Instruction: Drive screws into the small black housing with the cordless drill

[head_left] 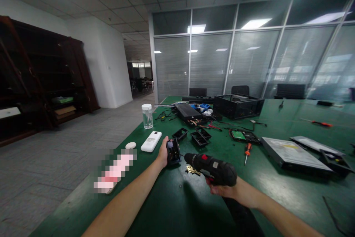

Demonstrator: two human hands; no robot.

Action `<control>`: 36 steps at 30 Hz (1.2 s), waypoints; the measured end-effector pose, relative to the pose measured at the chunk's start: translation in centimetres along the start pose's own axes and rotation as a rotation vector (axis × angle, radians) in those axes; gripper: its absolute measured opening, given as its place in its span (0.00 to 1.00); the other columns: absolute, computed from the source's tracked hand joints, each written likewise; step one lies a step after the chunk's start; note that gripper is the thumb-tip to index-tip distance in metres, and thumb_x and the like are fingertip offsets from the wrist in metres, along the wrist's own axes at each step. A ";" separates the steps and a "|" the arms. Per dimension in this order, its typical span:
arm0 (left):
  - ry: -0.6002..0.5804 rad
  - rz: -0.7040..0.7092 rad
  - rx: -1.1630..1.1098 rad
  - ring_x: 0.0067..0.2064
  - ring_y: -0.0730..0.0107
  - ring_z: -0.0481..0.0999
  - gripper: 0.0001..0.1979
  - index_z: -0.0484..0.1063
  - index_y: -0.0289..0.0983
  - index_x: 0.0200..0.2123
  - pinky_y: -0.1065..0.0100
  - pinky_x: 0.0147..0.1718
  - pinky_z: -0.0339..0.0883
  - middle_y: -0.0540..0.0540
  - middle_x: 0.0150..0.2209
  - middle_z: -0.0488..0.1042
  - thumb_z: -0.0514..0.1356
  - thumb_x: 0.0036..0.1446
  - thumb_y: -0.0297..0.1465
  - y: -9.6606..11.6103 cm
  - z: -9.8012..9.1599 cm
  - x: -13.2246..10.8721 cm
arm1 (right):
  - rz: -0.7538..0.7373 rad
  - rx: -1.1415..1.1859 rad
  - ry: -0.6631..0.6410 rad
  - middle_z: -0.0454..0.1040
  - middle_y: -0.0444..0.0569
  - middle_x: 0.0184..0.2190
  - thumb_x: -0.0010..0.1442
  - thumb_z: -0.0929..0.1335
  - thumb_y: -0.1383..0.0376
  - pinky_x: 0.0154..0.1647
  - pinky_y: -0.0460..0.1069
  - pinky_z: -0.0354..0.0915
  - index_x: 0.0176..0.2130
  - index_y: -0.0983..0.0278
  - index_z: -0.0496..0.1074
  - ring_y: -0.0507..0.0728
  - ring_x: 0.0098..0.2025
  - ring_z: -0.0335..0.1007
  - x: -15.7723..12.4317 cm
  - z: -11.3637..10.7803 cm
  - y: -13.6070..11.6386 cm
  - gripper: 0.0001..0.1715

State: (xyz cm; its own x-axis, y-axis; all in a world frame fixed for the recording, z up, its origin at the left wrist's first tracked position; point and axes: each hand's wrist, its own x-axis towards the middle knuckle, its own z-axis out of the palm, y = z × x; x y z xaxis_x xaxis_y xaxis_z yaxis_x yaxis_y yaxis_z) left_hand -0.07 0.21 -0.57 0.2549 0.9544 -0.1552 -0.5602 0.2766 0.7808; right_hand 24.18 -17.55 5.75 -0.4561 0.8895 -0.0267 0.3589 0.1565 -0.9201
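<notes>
My left hand grips a small black open-topped plastic box by its left side, tilted up off the green table. In my right hand is a black cordless drill with a red mark on its body, its bit pointing left at the box. Whether the bit touches the box I cannot tell. Below the drill's chuck, brass-coloured metal pieces lie on the table. Just beyond my left hand are similar black boxes, one apart and another in front of a third.
A clear jar, a white power bank-like device and a blurred-out pink item line the left edge. An orange screwdriver, a circuit board and a silver drive lie right. A black case stands behind.
</notes>
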 end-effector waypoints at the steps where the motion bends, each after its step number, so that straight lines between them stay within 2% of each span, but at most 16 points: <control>1: 0.002 0.000 0.000 0.27 0.60 0.76 0.23 0.69 0.34 0.33 0.62 0.25 0.69 0.41 0.28 0.76 0.53 0.52 0.50 0.0 0.0 0.0 | 0.003 0.000 0.000 0.72 0.49 0.37 0.52 0.70 0.55 0.43 0.52 0.66 0.40 0.66 0.70 0.59 0.40 0.67 0.0 0.0 0.0 0.20; 11: -0.008 -0.012 -0.028 0.27 0.60 0.76 0.22 0.69 0.34 0.32 0.62 0.25 0.69 0.41 0.28 0.76 0.54 0.53 0.49 0.1 0.0 0.0 | 0.023 0.026 0.012 0.72 0.49 0.36 0.52 0.71 0.57 0.43 0.53 0.65 0.40 0.67 0.70 0.59 0.40 0.68 0.0 0.1 -0.5 0.19; 36: -0.020 0.008 -0.028 0.28 0.60 0.76 0.22 0.69 0.34 0.31 0.62 0.26 0.70 0.41 0.28 0.76 0.55 0.51 0.50 -0.1 -0.1 0.1 | -0.003 0.042 0.005 0.72 0.50 0.38 0.53 0.71 0.57 0.45 0.54 0.65 0.41 0.67 0.70 0.59 0.41 0.67 0.1 0.0 0.4 0.20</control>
State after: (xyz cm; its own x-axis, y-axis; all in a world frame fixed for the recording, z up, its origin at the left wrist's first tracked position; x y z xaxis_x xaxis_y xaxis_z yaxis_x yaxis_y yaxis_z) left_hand -0.07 0.29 -0.77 0.2658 0.9544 -0.1361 -0.5840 0.2718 0.7649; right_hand 24.29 -17.43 5.42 -0.4533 0.8911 -0.0224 0.3228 0.1407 -0.9359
